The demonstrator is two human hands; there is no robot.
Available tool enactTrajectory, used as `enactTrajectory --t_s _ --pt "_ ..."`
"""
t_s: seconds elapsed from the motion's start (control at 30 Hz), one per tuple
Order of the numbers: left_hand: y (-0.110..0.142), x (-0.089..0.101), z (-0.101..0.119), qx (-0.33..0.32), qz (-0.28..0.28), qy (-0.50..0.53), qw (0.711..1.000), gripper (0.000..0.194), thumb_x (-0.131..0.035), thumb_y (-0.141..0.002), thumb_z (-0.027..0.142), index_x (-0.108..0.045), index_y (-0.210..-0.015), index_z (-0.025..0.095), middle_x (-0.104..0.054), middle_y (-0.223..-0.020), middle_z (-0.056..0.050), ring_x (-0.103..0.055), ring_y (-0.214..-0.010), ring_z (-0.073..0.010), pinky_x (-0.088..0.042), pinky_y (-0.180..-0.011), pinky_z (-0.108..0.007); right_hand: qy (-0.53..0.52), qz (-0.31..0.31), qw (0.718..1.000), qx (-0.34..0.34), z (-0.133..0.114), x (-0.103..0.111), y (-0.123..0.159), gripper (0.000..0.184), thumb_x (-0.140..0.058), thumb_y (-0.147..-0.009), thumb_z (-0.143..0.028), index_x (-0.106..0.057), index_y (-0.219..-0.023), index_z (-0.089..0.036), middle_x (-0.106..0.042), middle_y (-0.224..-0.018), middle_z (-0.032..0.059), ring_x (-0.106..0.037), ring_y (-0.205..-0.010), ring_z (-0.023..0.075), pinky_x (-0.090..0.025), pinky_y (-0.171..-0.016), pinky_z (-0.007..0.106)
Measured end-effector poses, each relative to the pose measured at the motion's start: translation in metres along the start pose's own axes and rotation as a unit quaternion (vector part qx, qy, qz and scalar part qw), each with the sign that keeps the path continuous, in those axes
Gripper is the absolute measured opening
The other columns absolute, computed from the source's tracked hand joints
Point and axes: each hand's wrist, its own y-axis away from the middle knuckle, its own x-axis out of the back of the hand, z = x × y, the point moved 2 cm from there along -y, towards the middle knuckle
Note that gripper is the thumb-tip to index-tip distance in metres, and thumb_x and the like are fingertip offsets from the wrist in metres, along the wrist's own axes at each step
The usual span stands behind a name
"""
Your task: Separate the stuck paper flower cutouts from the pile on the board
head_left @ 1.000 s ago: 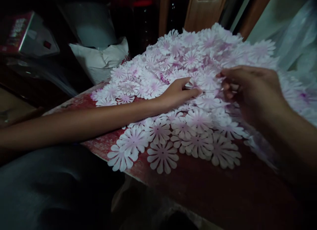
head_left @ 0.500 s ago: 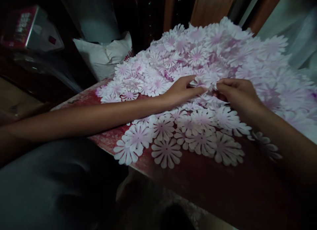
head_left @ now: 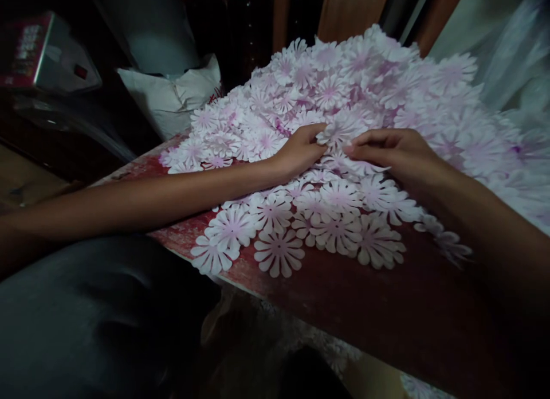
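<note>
A large heap of white fabric flower cutouts (head_left: 330,92) with pale purple centres covers the table. My left hand (head_left: 301,149) lies at the heap's near side, its fingers closed on a small stack of flower cutouts (head_left: 340,129); its fingertips are hidden behind the petals. From the right, my right hand (head_left: 395,151) meets the same cutouts, thumb and forefinger pinched together at their edge. Below both hands, loose flower cutouts (head_left: 279,253) lie flat and partly overlapping on the red tabletop.
The worn red table (head_left: 249,276) has its near edge beside my leg (head_left: 86,307). Left of it stand a white sack (head_left: 172,95), a grey bucket (head_left: 154,35) and a red-and-silver box (head_left: 38,52). Clear plastic (head_left: 518,55) hangs at the right. More cutouts (head_left: 339,350) lie below the table.
The flower cutouts between my hands now face up more openly. My right hand's fingertips have shifted to their right edge. The whole view has shifted slightly.
</note>
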Motion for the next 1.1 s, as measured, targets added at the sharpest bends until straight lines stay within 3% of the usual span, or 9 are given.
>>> enactTrajectory --t_s 0.1,0.2,0.33,0.5,0.7,0.83,0.97,1.1 --pt "0.0 -0.001 0.0 0.002 0.0 0.005 1.0 0.01 -0.076 -0.089 0.018 -0.067 -0.09 0.018 -0.064 -0.085 -0.001 -0.063 -0.09 -0.0142 -0.052 -0.086 -0.028 -0.048 0.012 0.999 -0.018 0.0 0.0 0.0 0.027 -0.089 -0.071 -0.019 -0.084 -0.098 -0.019 -0.072 -0.08 0.0028 -0.061 -0.069 0.0117 -0.046 -0.063 0.026" --pt "0.001 -0.002 -0.001 0.014 -0.008 0.011 1.0 0.024 -0.08 -0.096 0.034 -0.064 -0.088 0.017 -0.061 -0.083 0.001 -0.059 -0.082 -0.0109 -0.048 -0.08 -0.027 -0.071 -0.009 0.997 0.009 -0.003 0.0 0.001 0.037 -0.093 -0.072 -0.026 -0.087 -0.109 -0.023 -0.074 -0.085 0.0022 -0.061 -0.07 0.0116 -0.047 -0.064 0.026" --pt "0.002 0.0 0.0 -0.024 -0.027 0.0 0.999 0.037 -0.079 -0.1 0.047 -0.064 -0.086 0.017 -0.058 -0.082 0.002 -0.053 -0.079 -0.0087 -0.044 -0.077 -0.026 -0.044 -0.015 0.997 0.055 -0.011 0.001 0.004 0.032 -0.103 -0.066 -0.038 -0.083 -0.081 -0.018 -0.07 -0.073 0.0032 -0.057 -0.066 0.0102 -0.044 -0.061 0.027" --pt "0.006 0.0 0.007 -0.015 -0.025 -0.015 0.999 0.056 -0.071 -0.101 0.066 -0.056 -0.077 0.018 -0.046 -0.074 0.004 -0.042 -0.072 -0.0061 -0.038 -0.071 -0.026 -0.026 -0.012 0.996 0.089 -0.022 0.001 0.005 0.034 -0.103 -0.072 -0.041 -0.079 -0.074 -0.016 -0.066 -0.067 0.0042 -0.052 -0.06 0.01 -0.038 -0.055 0.029" --pt "0.007 -0.001 0.009 0.009 -0.024 -0.036 0.999 0.065 -0.062 -0.1 0.079 -0.061 -0.081 0.017 -0.049 -0.069 0.004 -0.048 -0.072 -0.0055 -0.039 -0.072 -0.027 -0.015 0.072 0.989 0.127 -0.03 0.001 0.007 0.019 -0.096 -0.076 -0.028 -0.082 -0.07 -0.018 -0.063 -0.062 0.0013 -0.053 -0.058 0.0107 -0.039 -0.055 0.028" --pt "0.006 0.0 0.007 0.019 -0.019 -0.038 0.999 0.068 -0.065 -0.096 0.084 -0.061 -0.079 0.018 -0.046 -0.061 0.004 -0.046 -0.067 -0.0063 -0.041 -0.072 -0.029 -0.024 0.1 0.984 0.143 -0.033 0.003 0.005 0.019 -0.097 -0.077 -0.026 -0.081 -0.07 -0.018 -0.062 -0.06 0.0011 -0.055 -0.056 0.0099 -0.04 -0.055 0.027" --pt "0.005 0.001 0.006 0.013 0.007 -0.031 0.999 0.064 -0.07 -0.095 0.082 -0.063 -0.08 0.02 -0.047 -0.06 0.002 -0.048 -0.066 -0.0102 -0.045 -0.069 -0.03 -0.121 0.119 0.976 0.137 -0.041 0.01 0.006 0.025 -0.084 -0.078 -0.009 -0.07 -0.06 -0.019 -0.059 -0.06 0.0006 -0.058 -0.05 0.0111 -0.046 -0.054 0.03" --pt "0.004 0.001 0.006 0.004 -0.009 -0.012 1.0 0.049 -0.076 -0.097 0.066 -0.068 -0.086 0.019 -0.065 -0.075 -0.003 -0.06 -0.078 -0.0131 -0.051 -0.074 -0.029 -0.118 0.142 0.974 0.13 -0.048 0.018 0.014 0.027 -0.075 -0.086 -0.005 -0.073 -0.063 -0.019 -0.061 -0.063 0.0013 -0.063 -0.056 0.0099 -0.052 -0.059 0.029"
